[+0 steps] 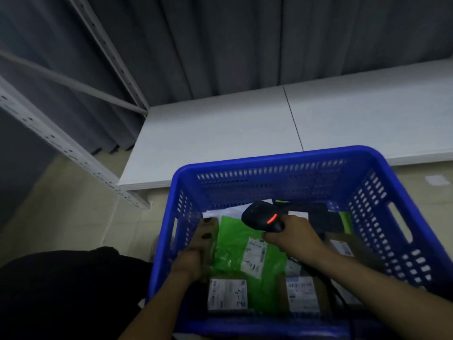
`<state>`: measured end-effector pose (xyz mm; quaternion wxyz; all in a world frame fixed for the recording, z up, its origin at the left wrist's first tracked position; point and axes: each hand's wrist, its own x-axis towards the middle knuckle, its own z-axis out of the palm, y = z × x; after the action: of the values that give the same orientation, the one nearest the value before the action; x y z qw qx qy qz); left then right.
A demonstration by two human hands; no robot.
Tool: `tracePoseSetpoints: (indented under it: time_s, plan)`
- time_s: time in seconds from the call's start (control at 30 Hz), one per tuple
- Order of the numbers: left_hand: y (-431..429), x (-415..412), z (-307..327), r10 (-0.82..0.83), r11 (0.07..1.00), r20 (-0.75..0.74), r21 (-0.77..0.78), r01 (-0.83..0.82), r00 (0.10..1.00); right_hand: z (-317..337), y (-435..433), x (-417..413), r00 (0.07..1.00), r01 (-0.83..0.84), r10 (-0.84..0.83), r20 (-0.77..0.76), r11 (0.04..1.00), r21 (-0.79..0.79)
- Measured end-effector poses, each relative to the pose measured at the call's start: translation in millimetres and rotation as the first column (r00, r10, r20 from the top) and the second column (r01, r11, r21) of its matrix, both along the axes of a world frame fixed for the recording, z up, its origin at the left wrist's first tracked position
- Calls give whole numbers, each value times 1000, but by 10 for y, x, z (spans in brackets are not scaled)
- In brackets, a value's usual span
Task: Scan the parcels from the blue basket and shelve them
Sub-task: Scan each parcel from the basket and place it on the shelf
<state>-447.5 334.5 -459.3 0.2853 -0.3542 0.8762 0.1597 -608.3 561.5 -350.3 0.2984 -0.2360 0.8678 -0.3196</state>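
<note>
Here our left hand [191, 262] grips a cardboard parcel [212, 242] in the blue basket [269, 154], our right hand [293, 238] clamped on the scanner [261, 217] above a green parcel [232, 246].

A dark grey curtain [220, 45] hangs in heavy vertical folds across the whole back of the room, reaching down behind a low white table [220, 133]. A thin dark seam [293, 119] runs across the tabletop, dividing it into two panels. To the left stands a pale grey metal shelving rack [61, 148] with perforated uprights and a slanted cross-brace [73, 82]. The floor [61, 217] is laid with beige tiles, and a small pale patch [437, 180] lies on it at the right. The light is dim and cool. A black mass [61, 290] fills the lower left corner, perhaps dark cloth; it is too dark to tell.
</note>
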Motion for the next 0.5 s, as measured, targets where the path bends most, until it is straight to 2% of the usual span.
tracePoseSetpoints:
  time_s: [0.1, 0.27, 0.5]
  plan:
    - [-3, -2, -55, 6, 998, 24, 65, -8, 1000, -113, -15, -34, 997, 23, -24, 67, 1000, 8]
    - [-80, 31, -147, 41, 989, -73, 143, -30, 996, -212, 8, -46, 993, 26, -29, 115, 999, 22]
    - [70, 75, -263, 21, 1000, -64, -1, -21, 998, -288, 4, 64, 982, 17, -17, 188, 1000, 6]
